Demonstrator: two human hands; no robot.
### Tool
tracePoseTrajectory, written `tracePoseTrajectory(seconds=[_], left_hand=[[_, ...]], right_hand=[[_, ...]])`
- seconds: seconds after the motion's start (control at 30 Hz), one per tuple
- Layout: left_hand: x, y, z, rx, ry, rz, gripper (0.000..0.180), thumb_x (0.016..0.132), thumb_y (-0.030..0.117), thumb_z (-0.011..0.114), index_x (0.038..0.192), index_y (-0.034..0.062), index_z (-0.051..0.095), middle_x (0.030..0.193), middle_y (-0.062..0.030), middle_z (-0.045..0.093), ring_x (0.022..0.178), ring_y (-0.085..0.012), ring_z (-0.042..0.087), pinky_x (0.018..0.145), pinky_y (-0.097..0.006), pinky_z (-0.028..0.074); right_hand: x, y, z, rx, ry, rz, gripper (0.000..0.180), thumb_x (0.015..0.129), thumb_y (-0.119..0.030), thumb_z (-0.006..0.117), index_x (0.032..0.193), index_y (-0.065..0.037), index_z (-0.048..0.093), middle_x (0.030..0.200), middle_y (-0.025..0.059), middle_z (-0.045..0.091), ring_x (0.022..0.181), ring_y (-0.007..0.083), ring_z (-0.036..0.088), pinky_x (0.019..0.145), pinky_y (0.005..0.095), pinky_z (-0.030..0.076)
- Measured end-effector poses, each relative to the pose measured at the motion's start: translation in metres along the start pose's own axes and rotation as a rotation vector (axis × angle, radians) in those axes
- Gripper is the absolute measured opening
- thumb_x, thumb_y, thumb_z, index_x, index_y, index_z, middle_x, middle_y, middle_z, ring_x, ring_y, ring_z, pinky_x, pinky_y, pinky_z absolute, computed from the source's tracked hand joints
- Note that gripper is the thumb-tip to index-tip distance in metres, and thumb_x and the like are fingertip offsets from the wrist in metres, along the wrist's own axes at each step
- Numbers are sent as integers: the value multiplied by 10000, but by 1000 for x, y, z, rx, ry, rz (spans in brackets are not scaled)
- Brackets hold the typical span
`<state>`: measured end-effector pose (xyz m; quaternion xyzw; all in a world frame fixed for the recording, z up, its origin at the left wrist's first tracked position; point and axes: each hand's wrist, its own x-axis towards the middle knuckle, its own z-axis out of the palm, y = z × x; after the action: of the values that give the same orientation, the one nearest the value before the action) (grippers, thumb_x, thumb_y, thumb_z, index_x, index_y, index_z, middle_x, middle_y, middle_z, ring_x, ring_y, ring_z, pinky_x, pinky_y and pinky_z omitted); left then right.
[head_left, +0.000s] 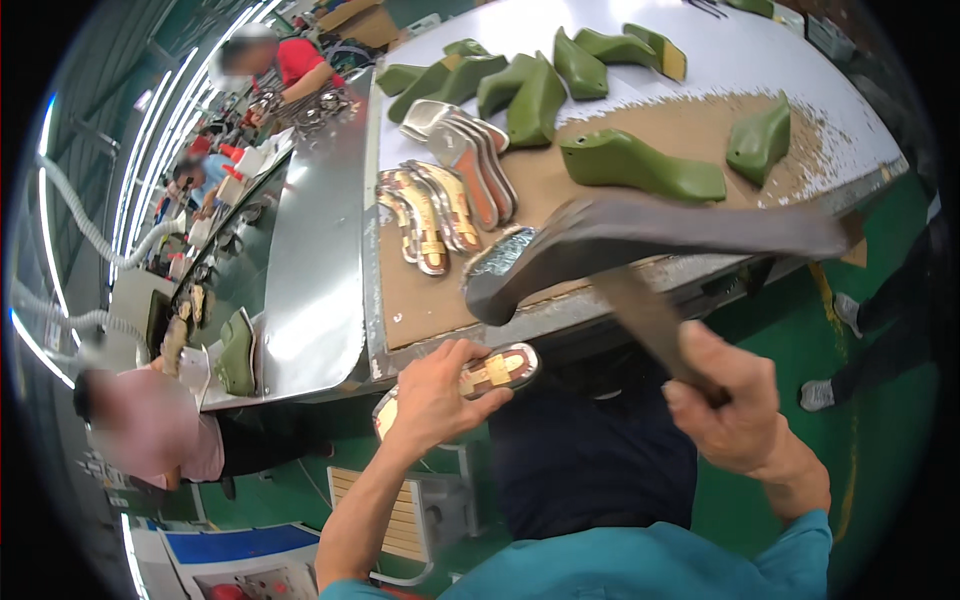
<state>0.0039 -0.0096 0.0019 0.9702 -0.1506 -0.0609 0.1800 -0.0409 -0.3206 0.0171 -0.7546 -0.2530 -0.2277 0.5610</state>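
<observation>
Over my lap, my left hand (437,395) is closed around a shoe insole (515,366) with a white edge, a reddish-brown face and a gold patch; my fingers cover its middle. In my right hand (728,400) is the wooden handle of a hammer (655,240). Its long, dark, curved head is raised above the table's near edge and slightly blurred by motion. Beyond it on the table lie a stack of gold-patched insoles (430,215) and another of brown and silver insoles (470,160). A small bluish, shiny patch (505,250) shows just behind the hammer head.
Several green shoe lasts (640,165) lie across the white table, partly on worn brown board (430,310). A metal bench (315,240) adjoins on the left, with a green last (236,352) near a person in pink (150,425). Another person's legs (880,320) are at right.
</observation>
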Motion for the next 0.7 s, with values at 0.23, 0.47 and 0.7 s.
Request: tracePoseTrajectory(seconds=[0.23,0.47,0.7], left_hand=[[5,-2,-2,58,31,74,522,741,452,851,1091,118,655,980,-110,682,889,-333,695,767,-455,542],[-2,-7,0,26,19,46,524,751,471,837,1093,120,653,1003,-110,684,914,-336,693,783,-469,537],[-1,-9,5,14,36,39,524,739,440,844,1093,103,656,1008,-128,690,945,-352,684,814,-456,534]], right_hand=[[5,16,8,-389,-419,17,640,887,-96,738,1482,-191,522,725,101,564,569,303,588,508,405,535],[4,7,3,-215,-191,-48,613,915,-43,708,1482,-90,481,846,140,657,740,261,696,719,358,593],[7,1,17,-182,-147,29,605,890,-31,727,1447,-186,551,724,93,578,545,276,560,515,414,502]])
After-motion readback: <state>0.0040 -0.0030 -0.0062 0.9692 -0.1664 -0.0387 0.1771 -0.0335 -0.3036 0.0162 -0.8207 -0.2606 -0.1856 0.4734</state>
